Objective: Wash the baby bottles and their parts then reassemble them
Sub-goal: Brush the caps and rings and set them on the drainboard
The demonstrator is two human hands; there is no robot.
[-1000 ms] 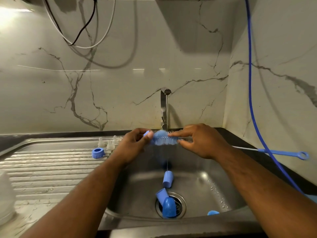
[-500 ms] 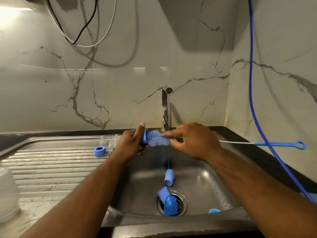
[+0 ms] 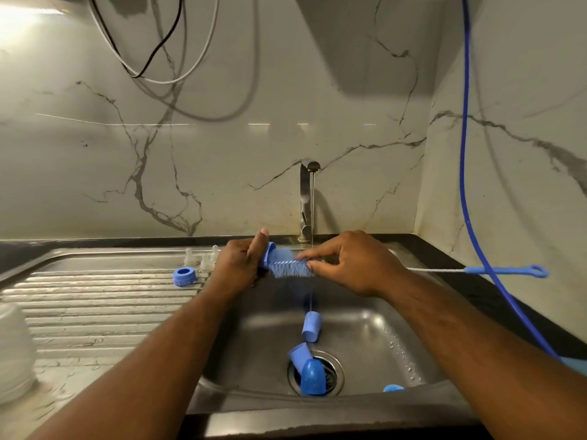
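Over the sink basin (image 3: 374,338), my left hand (image 3: 239,265) grips a small blue bottle ring (image 3: 267,254), index finger raised straight. My right hand (image 3: 346,263) pinches the blue bristle head of a bottle brush (image 3: 290,268), whose tip sits in the ring. The brush's wire and blue looped handle (image 3: 508,270) stick out to the right. A thin water stream falls from the tap (image 3: 306,198). In the basin lie several blue caps: one (image 3: 311,327) under the stream, two (image 3: 306,366) on the drain. Clear teats (image 3: 203,258) and another blue ring (image 3: 184,276) stand on the drainboard.
A clear bottle (image 3: 14,350) stands blurred at the far left of the ribbed drainboard (image 3: 95,306). A blue hose (image 3: 467,185) hangs along the right wall down to the black counter. Cables hang on the marble wall above. A blue piece (image 3: 393,389) shows at the basin's front rim.
The brush head has slid left into the ring held by my left hand. My left index finger has lifted straight up. Both hands have shifted slightly left.
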